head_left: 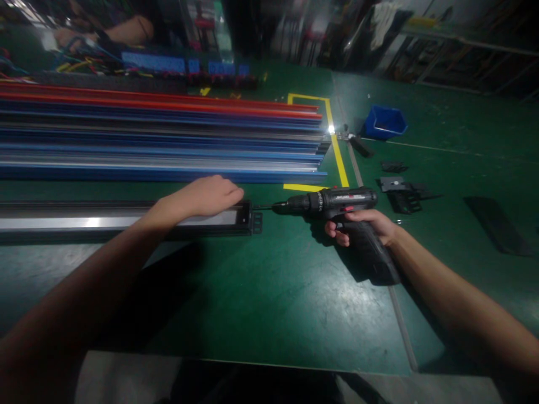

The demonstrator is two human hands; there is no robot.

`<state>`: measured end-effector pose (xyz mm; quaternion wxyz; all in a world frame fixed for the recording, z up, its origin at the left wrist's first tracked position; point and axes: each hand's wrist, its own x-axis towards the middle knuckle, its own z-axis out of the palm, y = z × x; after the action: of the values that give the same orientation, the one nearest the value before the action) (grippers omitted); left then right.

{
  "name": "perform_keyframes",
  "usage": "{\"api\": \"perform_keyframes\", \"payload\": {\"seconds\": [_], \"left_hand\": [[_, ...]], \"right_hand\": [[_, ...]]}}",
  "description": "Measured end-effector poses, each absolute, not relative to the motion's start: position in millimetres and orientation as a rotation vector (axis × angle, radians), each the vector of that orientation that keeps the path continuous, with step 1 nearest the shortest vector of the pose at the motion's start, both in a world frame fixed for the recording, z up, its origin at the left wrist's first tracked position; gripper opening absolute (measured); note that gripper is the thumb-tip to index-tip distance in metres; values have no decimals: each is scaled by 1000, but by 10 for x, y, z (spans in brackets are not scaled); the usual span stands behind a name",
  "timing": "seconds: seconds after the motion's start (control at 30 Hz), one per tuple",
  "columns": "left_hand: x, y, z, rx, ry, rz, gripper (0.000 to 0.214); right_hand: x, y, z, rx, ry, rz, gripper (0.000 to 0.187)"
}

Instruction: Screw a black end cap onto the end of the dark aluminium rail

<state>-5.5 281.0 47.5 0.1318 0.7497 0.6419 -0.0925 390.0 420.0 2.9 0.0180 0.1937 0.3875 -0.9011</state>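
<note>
My right hand (366,221) is wrapped around the grip of a black cordless drill (349,197), its forefinger by the trigger. The drill points left, and its long bit (269,207) reaches the end of a long black metal profile (210,223) with a silver inner strip; whether the tip touches a screw cannot be made out. Over that same profile, close to its right end, lies my left hand (206,196), with fingers curled over the far edge. A small slotted black tab (257,223) sticks out from the profile's end plate.
Beyond lie several long blue profiles (168,163) and red profiles (168,100). A blue bin (385,122), black brackets (404,193) and a dark flat piece (497,224) sit to the right on the green table (295,314). Another person's arm (130,31) shows behind colored wires.
</note>
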Motion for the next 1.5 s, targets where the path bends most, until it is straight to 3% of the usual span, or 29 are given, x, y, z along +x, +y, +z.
{"api": "perform_keyframes", "payload": {"seconds": [0.73, 1.5], "left_hand": [[-56, 2810, 477, 2216, 1852, -285, 52], [-73, 2794, 459, 2196, 1847, -214, 50]], "right_hand": [[3881, 4203, 10, 437, 1140, -2855, 33], [3859, 4175, 69, 588, 1098, -2848, 31]]}}
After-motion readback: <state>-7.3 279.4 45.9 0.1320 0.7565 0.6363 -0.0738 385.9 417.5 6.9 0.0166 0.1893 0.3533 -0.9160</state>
